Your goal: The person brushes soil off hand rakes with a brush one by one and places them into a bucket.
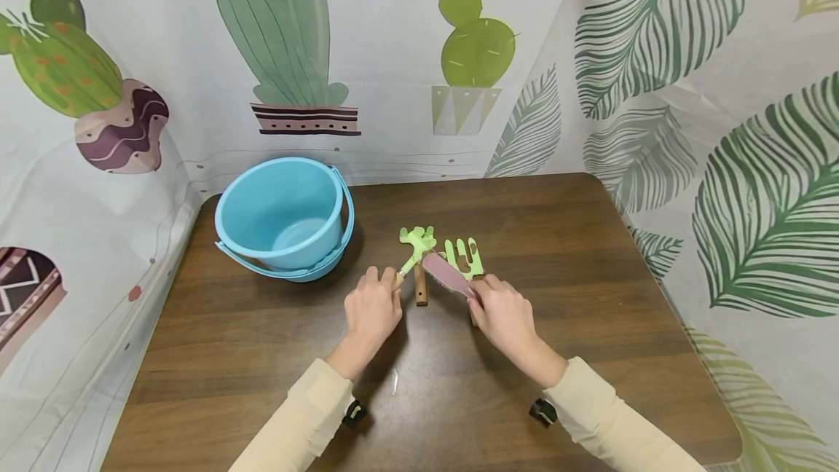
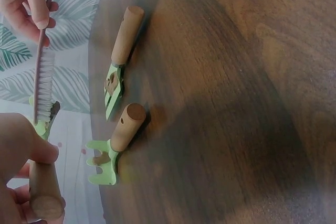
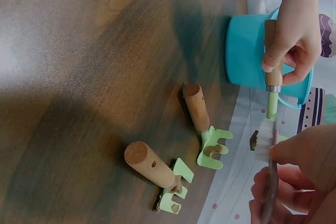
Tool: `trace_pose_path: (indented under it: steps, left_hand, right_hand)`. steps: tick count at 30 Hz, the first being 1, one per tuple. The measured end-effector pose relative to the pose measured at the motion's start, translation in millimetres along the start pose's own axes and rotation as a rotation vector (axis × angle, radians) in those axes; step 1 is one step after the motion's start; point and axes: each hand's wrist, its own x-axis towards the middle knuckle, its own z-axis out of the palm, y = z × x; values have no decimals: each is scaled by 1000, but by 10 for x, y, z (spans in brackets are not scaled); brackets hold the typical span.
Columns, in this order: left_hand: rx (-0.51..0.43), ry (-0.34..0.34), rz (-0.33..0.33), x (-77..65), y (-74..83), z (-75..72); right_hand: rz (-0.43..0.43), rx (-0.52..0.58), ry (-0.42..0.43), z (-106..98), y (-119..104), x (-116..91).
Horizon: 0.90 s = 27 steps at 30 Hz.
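Observation:
My left hand [image 1: 372, 308] grips the wooden handle of a small green hand rake [image 1: 418, 240] above the table. A pink brush [image 1: 448, 275] with white bristles is in my right hand [image 1: 505, 312]. In the right wrist view, its bristles [image 3: 265, 140] are at the rake's green head, beside a dark brown patch of dirt [image 3: 254, 140]. Below lie two green garden forks with wooden handles. One fork [image 2: 102, 163] is mostly hidden in the head view, where its handle [image 1: 421, 286] shows. Brown smears mark the other fork [image 1: 475, 261], near my right hand.
A light blue bucket [image 1: 314, 246] stands at the table's back left, its handle hanging over the front. The brown wooden table [image 1: 590, 355] meets a patterned cloth backdrop [image 1: 393, 42] at its far edge.

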Motion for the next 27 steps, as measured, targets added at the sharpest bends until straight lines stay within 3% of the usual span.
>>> trace_pose_path:
  steps: [8,14,20,27]
  left_hand:
    - [7,-34,3,-4,12,-15]
    - [-1,-48,26,-30,56,-21]
    - [-1,-19,31,-36,63,-27]
    - [0,-7,29,-44,42,-23]
  right_hand:
    - [-41,-10,75,-14,-38,57]
    - [-59,-38,80,20,-66,124]
    - [-55,-67,41,35,-66,140]
    - [6,-10,-42,13,-75,130]
